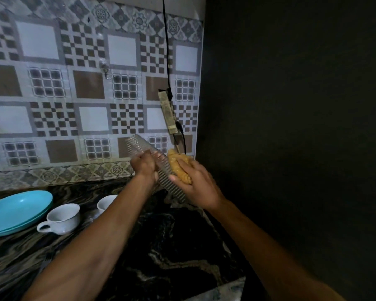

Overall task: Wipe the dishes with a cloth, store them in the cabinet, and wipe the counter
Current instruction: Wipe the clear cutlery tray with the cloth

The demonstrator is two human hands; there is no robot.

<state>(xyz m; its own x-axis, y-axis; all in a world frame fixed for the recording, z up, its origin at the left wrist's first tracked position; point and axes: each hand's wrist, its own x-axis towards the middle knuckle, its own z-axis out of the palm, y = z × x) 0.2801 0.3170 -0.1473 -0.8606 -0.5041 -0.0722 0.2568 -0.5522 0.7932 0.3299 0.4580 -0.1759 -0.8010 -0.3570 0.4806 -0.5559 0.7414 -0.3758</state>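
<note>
The left hand has its grip curled round a ribbed clear dish, tilting it on edge above the worktop so its face turns to the cloth. The right hand grips that yellow cloth against the dish. Blue plates and two cups wait at left, probably unwiped.

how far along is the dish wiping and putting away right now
Early. Nothing visibly stored yet. In hand: the left hand holds a ribbed clear dish while the right hand rubs it with a yellow cloth. Left: blue plates and two white cups wait on the counter, itself unwiped.
</note>
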